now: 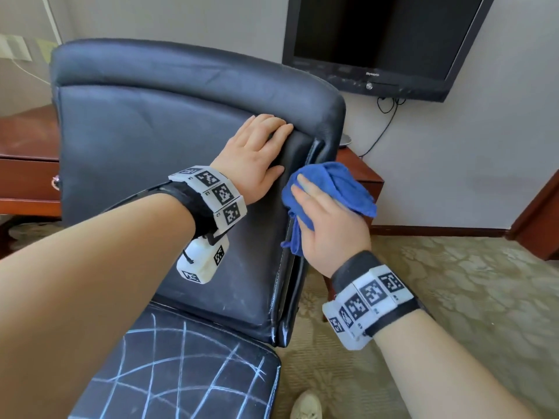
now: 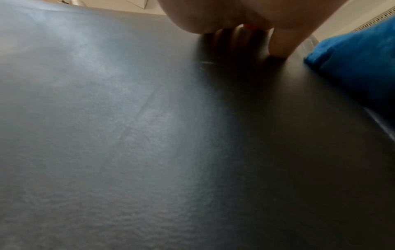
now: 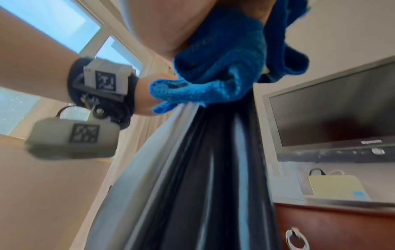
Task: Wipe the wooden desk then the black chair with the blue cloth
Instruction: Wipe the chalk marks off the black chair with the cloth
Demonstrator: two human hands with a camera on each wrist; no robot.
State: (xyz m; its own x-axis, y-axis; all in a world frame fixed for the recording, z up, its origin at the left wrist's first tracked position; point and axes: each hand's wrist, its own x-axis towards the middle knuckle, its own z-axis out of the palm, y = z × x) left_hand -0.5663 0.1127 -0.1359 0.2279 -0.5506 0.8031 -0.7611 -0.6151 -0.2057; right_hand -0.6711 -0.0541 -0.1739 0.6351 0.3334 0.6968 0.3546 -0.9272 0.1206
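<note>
The black chair [image 1: 136, 152] faces me, with white lines scrawled on its seat [image 1: 181, 373]. My left hand [image 1: 272, 149] rests on the backrest near its right edge, fingertips at the seam and thumb flat on the leather [image 2: 107, 135]. To its right, my right hand [image 1: 320, 213] grips the bunched blue cloth [image 1: 341, 189] and holds it against the chair's right side edge [image 3: 203, 169]. A loose corner of the cloth [image 3: 224, 67] hangs below my palm. The wooden desk [image 1: 27, 164] shows behind the chair at the left, and another part of it [image 1: 363, 176] at the right.
A black TV [image 1: 378, 40] hangs on the wall above the desk, with a cable trailing down. A pale box [image 3: 337, 187] sits on the desk, above a drawer ring handle [image 3: 297, 240]. Patterned carpet [image 1: 438, 297] lies right of the chair. My shoe [image 1: 305, 406] is beside the seat.
</note>
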